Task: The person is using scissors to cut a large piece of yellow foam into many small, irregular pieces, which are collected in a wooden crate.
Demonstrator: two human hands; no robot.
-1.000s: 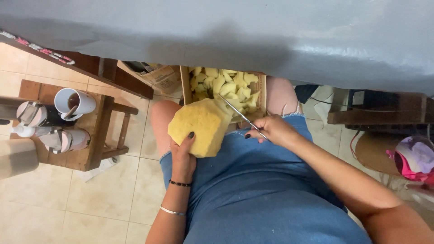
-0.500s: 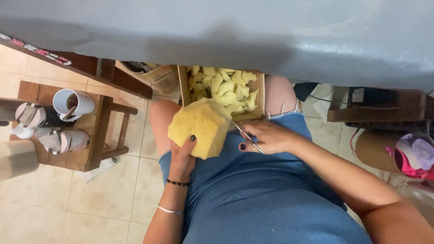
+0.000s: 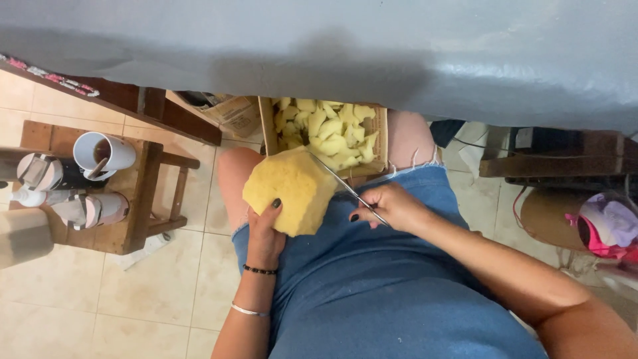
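Observation:
My left hand [image 3: 264, 229] grips a big yellow foam block [image 3: 289, 189] from below, holding it over my lap. My right hand [image 3: 391, 206] holds metal scissors [image 3: 340, 181] whose blades reach up to the block's upper right edge. Just beyond the block a cardboard box [image 3: 381, 143] sits between my knees, filled with several small yellow foam pieces [image 3: 329, 129]. I am seated, wearing blue denim [image 3: 372, 292].
A grey cloth-covered table edge [image 3: 332, 53] spans the top. A small wooden stool [image 3: 133, 199] at left carries a white cup [image 3: 103, 151] and pink-and-white shoes [image 3: 80, 206]. At the right stand dark wooden furniture [image 3: 558, 156] and a basket with pink fabric [image 3: 605, 229]. The floor is tiled.
The scissors dropped low beside the block half a second ago; now they are raised again with the blades at its upper right edge. The left hand keeps its hold on the block.

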